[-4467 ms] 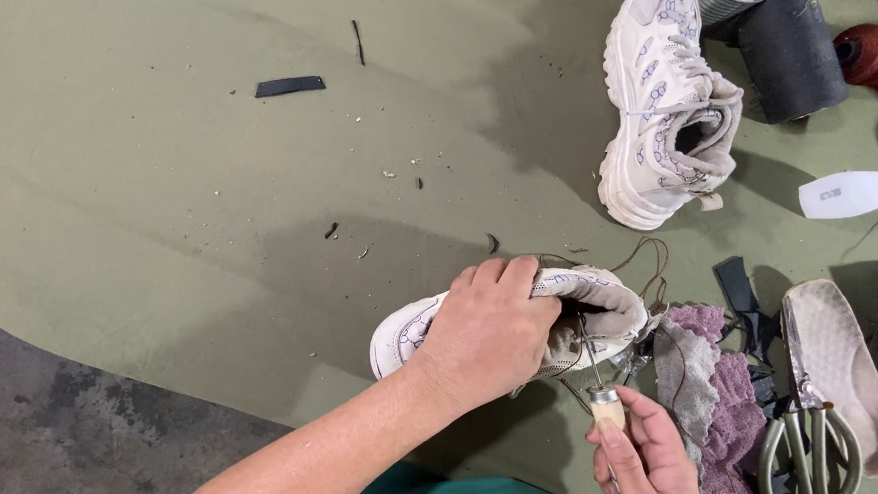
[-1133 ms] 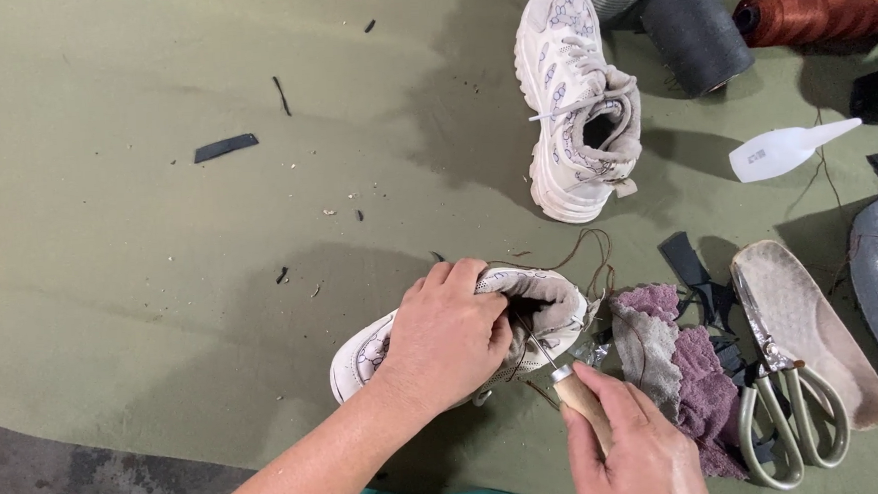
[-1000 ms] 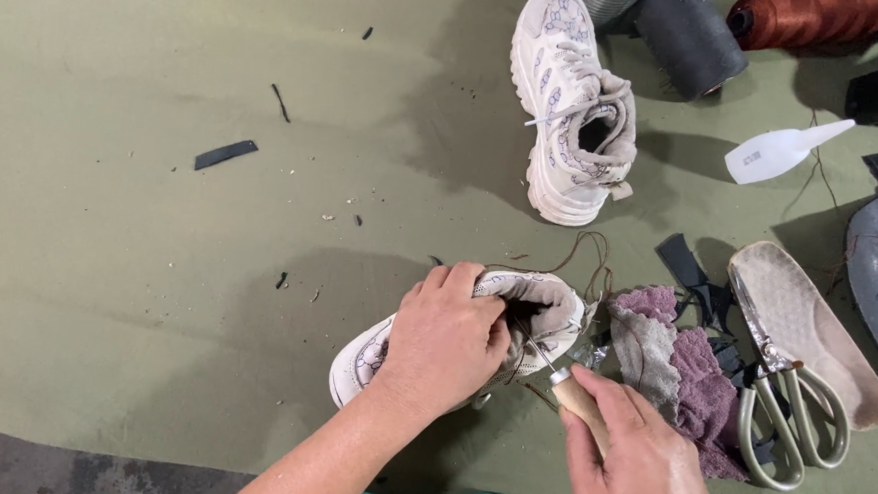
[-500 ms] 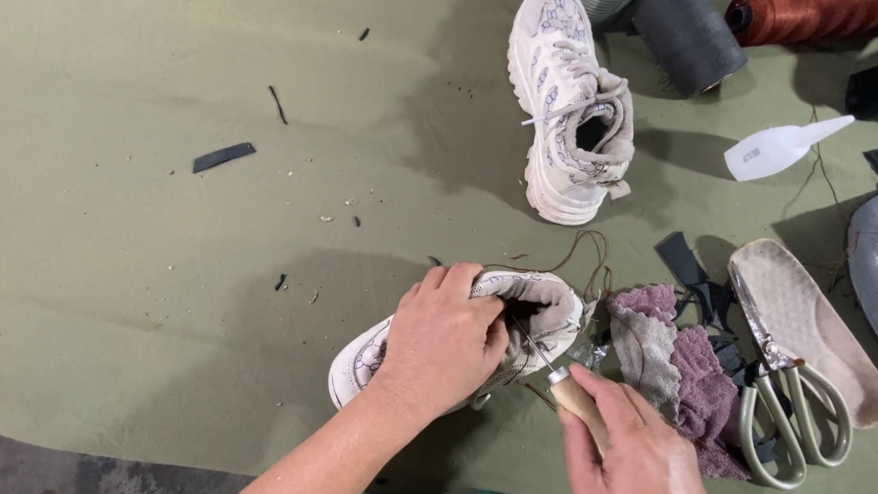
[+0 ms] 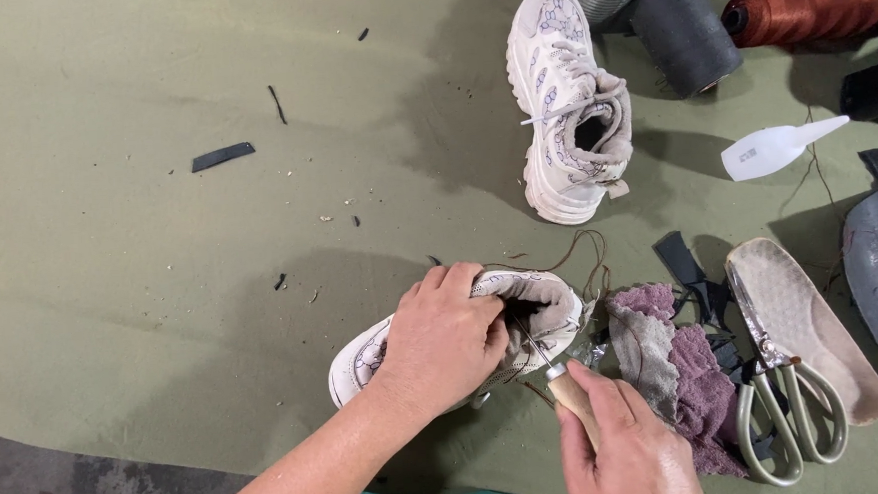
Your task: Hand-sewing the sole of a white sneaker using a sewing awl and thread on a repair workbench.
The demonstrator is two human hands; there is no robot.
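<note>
Left hand [image 5: 444, 337] clamps the near sneaker [image 5: 464, 341], right hand [image 5: 625, 448] grips a wooden-handled awl [image 5: 561, 381]; purple rag [image 5: 682, 385] and scissors [image 5: 783, 414] crowd the right.

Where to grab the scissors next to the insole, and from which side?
Take the scissors at the two handle loops, from the near side. The loops lie flat, open and clear toward the person, while the blades point away and rest on the insole, with the purple rag crowding their left.

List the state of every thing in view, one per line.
Left hand: gripping near shoe.
Right hand: gripping awl.
Near shoe: on its side.
Awl: tip in near shoe.
Far shoe: upright, untouched.
Scissors: closed, lying flat.
Insole: lying loose.
</note>
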